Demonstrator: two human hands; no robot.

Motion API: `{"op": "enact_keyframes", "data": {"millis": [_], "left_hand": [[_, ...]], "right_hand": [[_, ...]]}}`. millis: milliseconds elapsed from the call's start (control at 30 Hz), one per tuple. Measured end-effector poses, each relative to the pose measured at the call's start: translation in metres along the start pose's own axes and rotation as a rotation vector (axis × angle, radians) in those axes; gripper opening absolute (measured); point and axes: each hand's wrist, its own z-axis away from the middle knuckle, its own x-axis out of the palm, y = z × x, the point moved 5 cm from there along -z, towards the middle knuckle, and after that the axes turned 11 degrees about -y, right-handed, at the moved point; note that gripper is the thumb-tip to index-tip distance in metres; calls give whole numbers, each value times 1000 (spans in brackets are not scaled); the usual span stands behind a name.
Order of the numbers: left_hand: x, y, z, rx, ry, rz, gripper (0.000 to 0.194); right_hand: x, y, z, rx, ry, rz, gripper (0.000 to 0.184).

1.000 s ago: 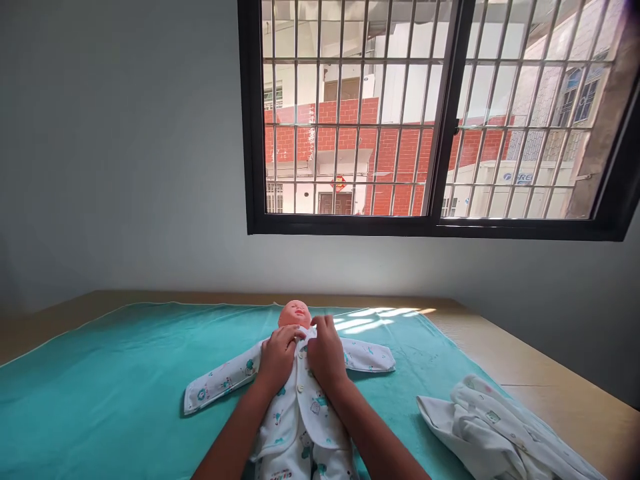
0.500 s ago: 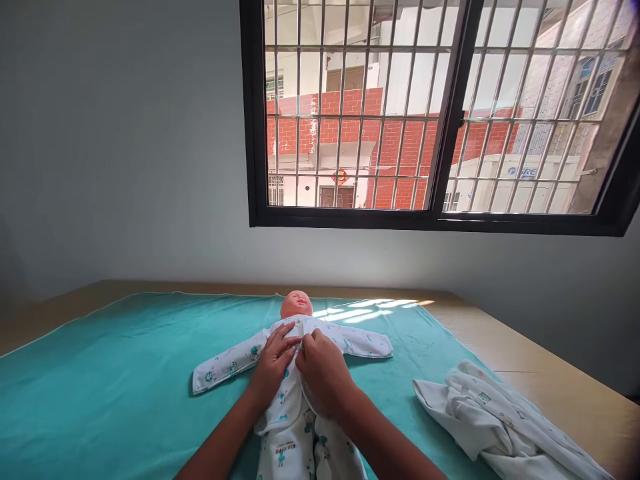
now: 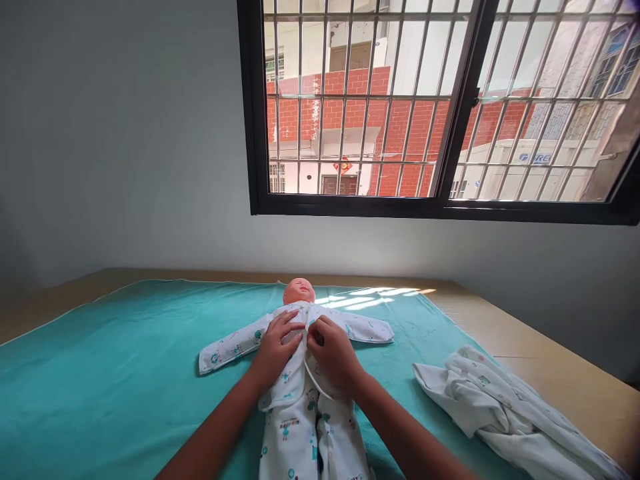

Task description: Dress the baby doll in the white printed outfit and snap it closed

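Note:
A baby doll (image 3: pixel 299 292) lies on its back with its head at the far end, dressed in a white printed baby jacket (image 3: pixel 287 385) and matching trousers (image 3: pixel 287 443). Both sleeves stretch out sideways. My left hand (image 3: pixel 279 350) rests on the jacket's chest, fingers extended and lying on the cloth. Just right of the front opening, my right hand (image 3: pixel 333 353) has thumb and fingers pinched together at the jacket's edge. Whatever small fastening lies between those fingertips is hidden. Below the chest the two front edges hang apart.
A turquoise cloth (image 3: pixel 125 373) covers most of the wooden table (image 3: pixel 545 340). Folded white printed baby clothes (image 3: pixel 505 413) lie at the right. Behind the table rises a grey wall (image 3: pixel 125 147) with a barred window (image 3: pixel 345 205).
My right hand has shifted slightly right, so the gap between my hands is a little wider. The left hand stays on the chest. The camera view has tilted down slightly.

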Motion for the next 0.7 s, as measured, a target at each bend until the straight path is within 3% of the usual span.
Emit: {"op": "enact_keyframes", "data": {"millis": [233, 500, 700], "left_hand": [[6, 11, -8, -71, -31, -54, 35], [9, 10, -10, -58, 13, -100, 23], [9, 10, -8, -19, 26, -89, 19]], "right_hand": [[2, 13, -7, 127, 61, 64, 14], [7, 19, -10, 160, 71, 170, 15], [4, 25, -10, 229, 87, 115, 13]]}}
